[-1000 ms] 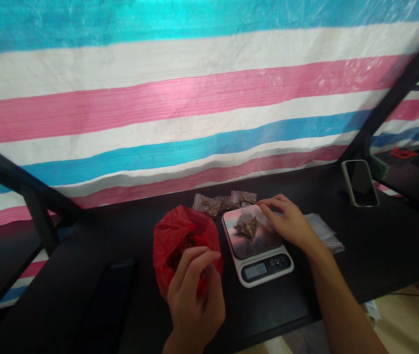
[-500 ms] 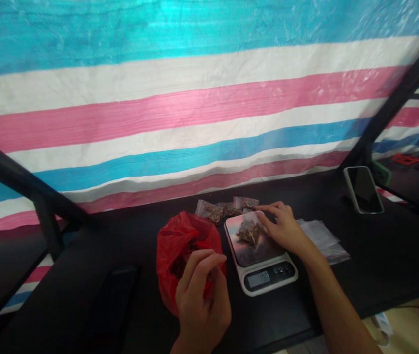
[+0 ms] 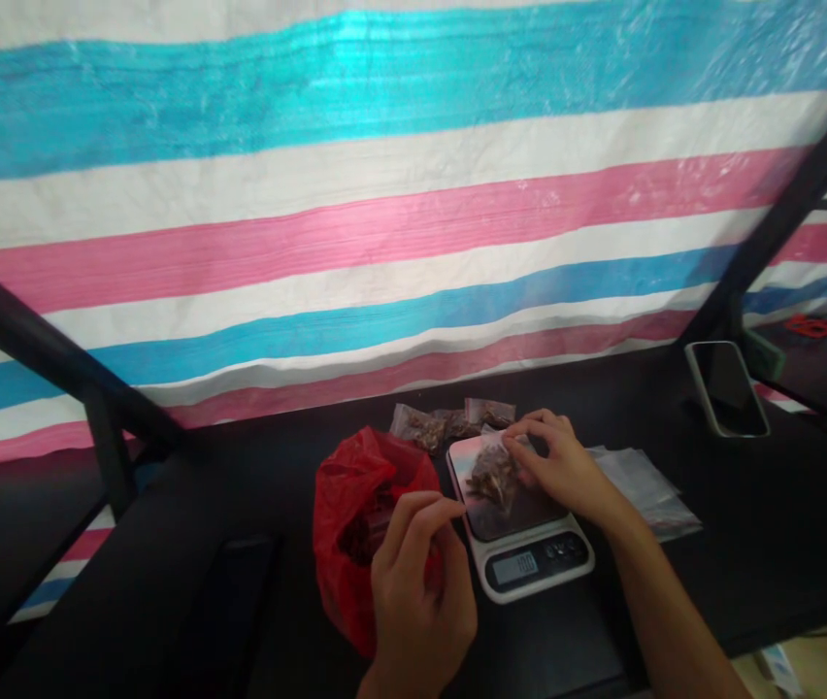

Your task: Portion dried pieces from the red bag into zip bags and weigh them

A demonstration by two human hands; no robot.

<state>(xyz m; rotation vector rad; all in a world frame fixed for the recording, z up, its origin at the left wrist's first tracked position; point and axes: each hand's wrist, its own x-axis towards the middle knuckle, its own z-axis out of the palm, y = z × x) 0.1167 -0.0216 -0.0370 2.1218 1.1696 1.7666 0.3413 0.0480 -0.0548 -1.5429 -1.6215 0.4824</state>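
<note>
A small clear zip bag of dried brown pieces (image 3: 492,478) lies on the metal plate of a white kitchen scale (image 3: 482,578), whose display seems to read 10.0. My right hand (image 3: 555,466) has its thumb and index finger closed on the bag's upper edge. Just left of the scale, my left hand (image 3: 424,587) hovers before a red plastic bag (image 3: 341,485) with dark dried contents. Its fingers are loosely curled, with a gap between thumb and index finger and nothing visible held.
Several filled zip bags (image 3: 420,427) sit behind the scale. Flat clear bags (image 3: 643,485) are stacked to its right. A phone (image 3: 726,388) leans at the far right, and a dark flat object (image 3: 239,582) lies at left. Striped sheeting (image 3: 384,233) hangs behind the black table (image 3: 770,524).
My right hand's fingers have drawn back from near the rear bags to the edge of the bag on the scale. My left hand has shifted slightly right. The view has tilted slightly.
</note>
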